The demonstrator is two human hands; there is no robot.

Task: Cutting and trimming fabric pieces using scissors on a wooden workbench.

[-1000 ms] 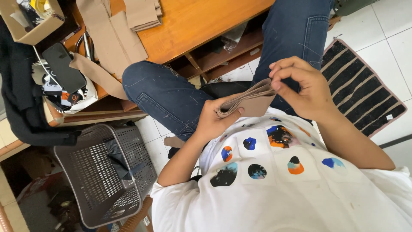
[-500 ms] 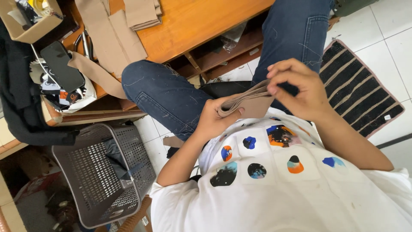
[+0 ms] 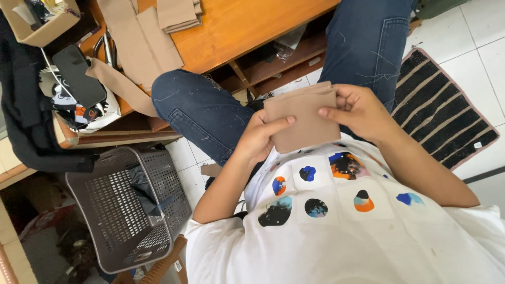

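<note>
A: what are the hands doing?
B: both are holding a folded tan fabric piece (image 3: 307, 123) flat over the lap, just above the white printed shirt (image 3: 336, 231)
A: grip?
B: left hand (image 3: 260, 142) is cupping the left edge from below, with the thumb lying across the top face and pressing it down. right hand (image 3: 360, 113) is pinching the right edge, fingers (image 3: 330, 111) curled together over the face, thumb hidden behind
A: step?
B: looks like squaring up or checking the fold, judging by the even edges. the layers are sitting together, nothing hanging loose
A: next move needing what?
B: I'd say one hand staying clamped while the other regrips, or the layers may be sliding apart
A: surroundings?
B: wooden table (image 3: 247, 26) is sitting beyond the knees, with tan fabric strips (image 3: 139, 44) and a small folded stack (image 3: 179, 13) lying on it. a black phone (image 3: 79, 76) and a cardboard box (image 3: 37, 29) are sitting at its left end. a grey plastic basket (image 3: 113, 210) is standing on the floor at left, a striped mat (image 3: 447, 113) at right
A: anything blocking?
B: the jeans-clad knees (image 3: 200, 105) are sitting between the hands and the table; the basket is standing well apart
</note>
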